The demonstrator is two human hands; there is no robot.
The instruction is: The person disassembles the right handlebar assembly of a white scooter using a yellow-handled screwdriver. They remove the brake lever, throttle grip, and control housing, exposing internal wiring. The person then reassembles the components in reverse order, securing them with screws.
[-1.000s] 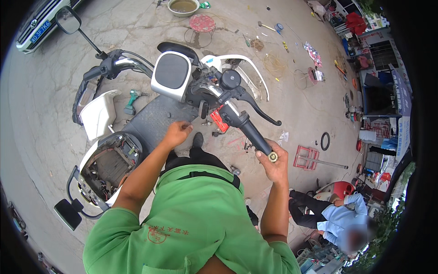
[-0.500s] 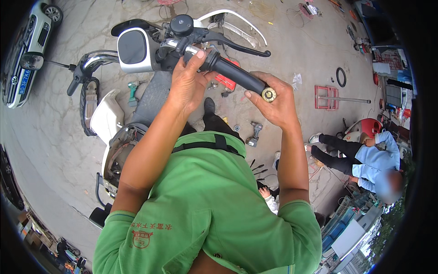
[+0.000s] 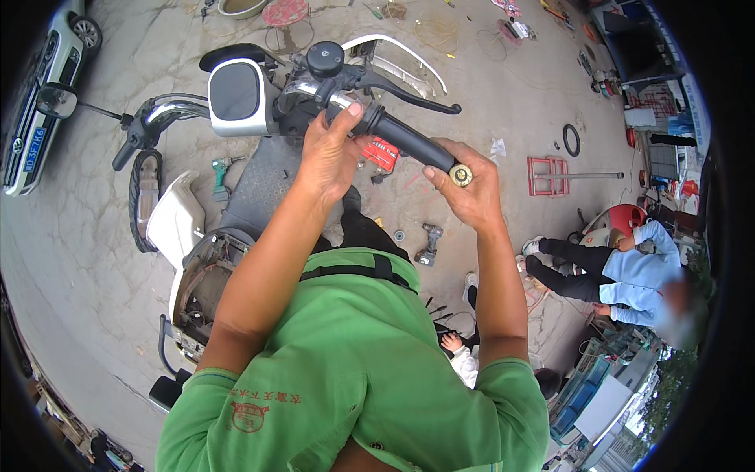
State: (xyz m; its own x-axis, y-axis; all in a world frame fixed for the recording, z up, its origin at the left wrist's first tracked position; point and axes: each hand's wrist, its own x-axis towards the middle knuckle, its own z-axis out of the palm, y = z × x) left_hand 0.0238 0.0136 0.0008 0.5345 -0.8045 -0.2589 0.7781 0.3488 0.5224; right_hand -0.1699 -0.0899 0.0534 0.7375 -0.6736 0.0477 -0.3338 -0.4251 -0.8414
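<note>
The black handlebar grip [image 3: 413,143] of a scooter slants down to the right in front of me, with a brass-coloured end cap [image 3: 461,175] at its outer end. My left hand [image 3: 334,153] is closed about the grip's inner end, its thumb on top by the chrome bar; its other fingers are partly hidden underneath. Around the outer end, beside the cap, my right hand [image 3: 472,185] is closed with thumb and fingers on opposite sides. Beyond the grip lies a black brake lever [image 3: 413,97]. A round black reservoir cap [image 3: 325,59] and white-framed headstock panel [image 3: 237,90] sit to the left.
The scooter's stripped rear body [image 3: 208,287], with a white panel [image 3: 174,212], is at left. On the ground lie a green drill [image 3: 222,178], a grey drill [image 3: 429,244], a red tool case [image 3: 381,155] and a red frame [image 3: 549,175]. A person in light blue [image 3: 641,271] is at right.
The view has shifted slightly, so the surroundings sit a little differently. Both hands keep their hold at the same ends of the grip.
</note>
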